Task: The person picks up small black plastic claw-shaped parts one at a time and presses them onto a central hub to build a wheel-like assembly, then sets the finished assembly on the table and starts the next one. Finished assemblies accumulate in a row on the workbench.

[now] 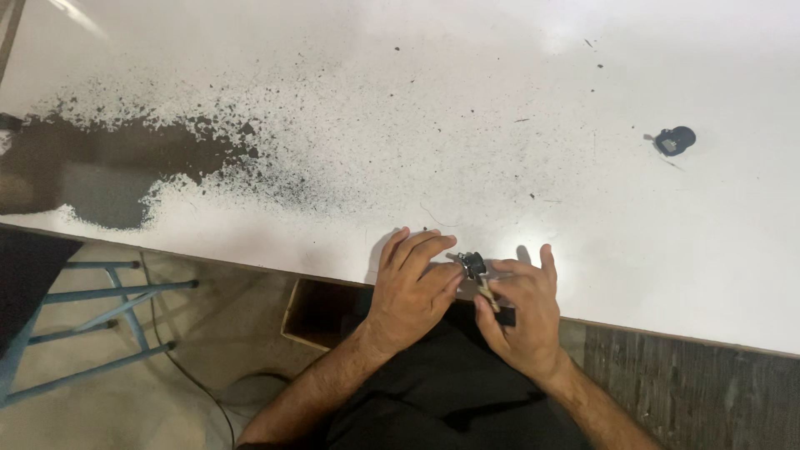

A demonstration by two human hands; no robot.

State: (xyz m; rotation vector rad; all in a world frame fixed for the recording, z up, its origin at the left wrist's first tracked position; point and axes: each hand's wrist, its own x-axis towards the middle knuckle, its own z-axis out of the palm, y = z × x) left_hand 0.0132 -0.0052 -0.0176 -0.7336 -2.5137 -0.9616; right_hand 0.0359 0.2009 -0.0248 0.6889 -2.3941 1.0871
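My two hands meet at the near edge of a white table (467, 108). Between them is a small dark part (473, 264) with a bit of metal on it. My left hand (414, 287) covers its left side with the fingers laid flat and pinches it. My right hand (521, 310) grips the same part from the right, thumb and forefinger closed on it, with a thin pale stick-like piece (487, 293) running under the thumb. What the part is cannot be made out.
A small black round object (674, 140) lies on the table far right. The tabletop's white coat is worn through to dark at the left (100, 171). Below the edge are an open cardboard box (321, 312), a blue metal frame (92, 321) and a cable on the floor.
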